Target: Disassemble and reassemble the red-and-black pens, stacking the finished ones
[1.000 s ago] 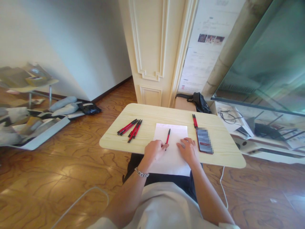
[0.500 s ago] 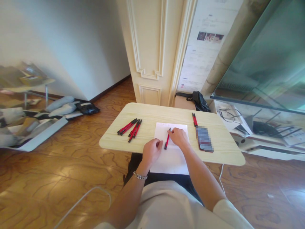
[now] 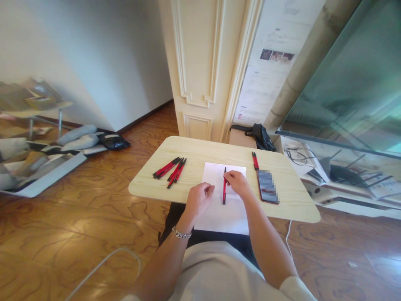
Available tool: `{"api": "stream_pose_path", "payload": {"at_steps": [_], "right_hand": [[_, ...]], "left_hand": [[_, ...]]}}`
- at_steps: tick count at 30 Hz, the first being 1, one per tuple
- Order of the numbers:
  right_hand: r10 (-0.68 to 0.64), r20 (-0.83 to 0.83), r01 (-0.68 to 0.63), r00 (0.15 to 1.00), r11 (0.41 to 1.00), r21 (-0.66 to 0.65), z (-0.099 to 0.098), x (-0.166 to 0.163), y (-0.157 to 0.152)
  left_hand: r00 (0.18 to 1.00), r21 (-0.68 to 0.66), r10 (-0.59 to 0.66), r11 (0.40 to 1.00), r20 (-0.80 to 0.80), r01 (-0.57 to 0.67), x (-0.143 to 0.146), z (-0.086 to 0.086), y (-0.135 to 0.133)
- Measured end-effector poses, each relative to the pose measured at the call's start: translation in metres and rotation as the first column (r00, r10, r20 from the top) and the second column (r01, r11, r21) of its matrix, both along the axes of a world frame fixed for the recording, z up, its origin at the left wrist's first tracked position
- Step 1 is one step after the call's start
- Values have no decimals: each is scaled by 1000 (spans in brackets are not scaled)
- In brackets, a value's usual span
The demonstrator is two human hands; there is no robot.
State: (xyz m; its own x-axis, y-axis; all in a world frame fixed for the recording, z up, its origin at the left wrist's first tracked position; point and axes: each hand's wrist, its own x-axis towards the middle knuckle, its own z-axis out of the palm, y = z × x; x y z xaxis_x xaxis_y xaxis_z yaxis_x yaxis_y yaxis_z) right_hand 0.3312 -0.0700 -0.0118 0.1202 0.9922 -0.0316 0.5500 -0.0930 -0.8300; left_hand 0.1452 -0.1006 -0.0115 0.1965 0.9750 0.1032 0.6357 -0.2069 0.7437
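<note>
Over the white sheet of paper (image 3: pixel 216 217), my right hand (image 3: pixel 237 182) pinches a red pen with black ends (image 3: pixel 224 193) between thumb and fingers. The pen points lengthwise away from me, its upper part partly covered by my fingertips. Just left of it, my left hand (image 3: pixel 199 198) rests at the paper's left edge, fingers loosely curled, a small gap beside the thumb and nothing seen in it. A loose bunch of several red and black pens (image 3: pixel 171 170) lies on the table to the left.
The pale wooden table (image 3: pixel 144 184) has rounded corners. Right of the paper lies a phone (image 3: pixel 267 188) with a blurred screen, and above it more red pens (image 3: pixel 255 160). A black bag (image 3: pixel 263 136) sits beyond the far edge. A white cable (image 3: pixel 288 238) hangs at the right.
The pen has turned more upright in the picture and shifted slightly right, with my right hand's fingers on it. My left hand stays nearly in place. The view has shifted slightly.
</note>
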Motion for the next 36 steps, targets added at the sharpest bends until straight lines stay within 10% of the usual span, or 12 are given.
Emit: {"api": "stream_pose_path", "payload": {"at_steps": [4, 9, 19, 28, 36], "right_hand": [[91, -473, -53, 876, 994, 93, 5, -5, -29], [69, -670, -32, 740, 997, 67, 4, -15, -47], [-182, -597, 299, 781, 949, 101, 5, -31, -45], [-68, -800, 140, 596, 990, 20, 3, -31, -53], [-50, -799, 142, 599, 989, 44, 2, -19, -52]], "left_hand": [[888, -94, -106, 982, 448, 165, 17, 4, -9], [594, -257, 9, 907, 804, 333, 48, -4, -22], [678, -253, 73, 952, 731, 170, 57, -11, -30], [458, -387, 194, 841, 868, 378, 59, -10, -36], [514, -347, 138, 875, 847, 337, 60, -10, -36]]}}
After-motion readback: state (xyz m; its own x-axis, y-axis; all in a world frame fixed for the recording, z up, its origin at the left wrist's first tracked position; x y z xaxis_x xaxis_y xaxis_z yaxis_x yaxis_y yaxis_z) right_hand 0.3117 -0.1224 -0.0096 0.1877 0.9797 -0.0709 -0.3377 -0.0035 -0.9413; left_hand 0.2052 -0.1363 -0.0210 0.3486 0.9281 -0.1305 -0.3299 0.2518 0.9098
